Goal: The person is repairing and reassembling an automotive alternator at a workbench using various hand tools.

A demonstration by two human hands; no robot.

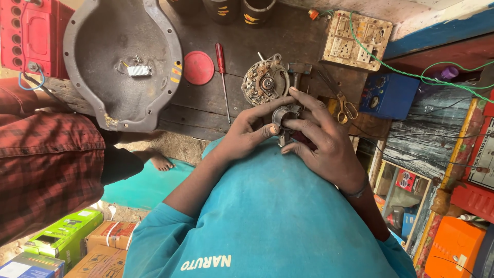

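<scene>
A dark, worn wooden workbench (206, 110) carries a large grey metal housing cover (123, 62), 1 red round lid (198, 67), 1 red-handled screwdriver (222, 77), an opened alternator end frame (266, 81), yellow-handled scissors (343, 105) and a cream switchboard (356, 40).

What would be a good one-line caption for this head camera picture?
Both hands, left hand and right hand, hold a small metal part beside an opened alternator housing on a dark workbench.

Dark wooden workbench (200, 110), sandy floor (177, 146), daylight.
</scene>
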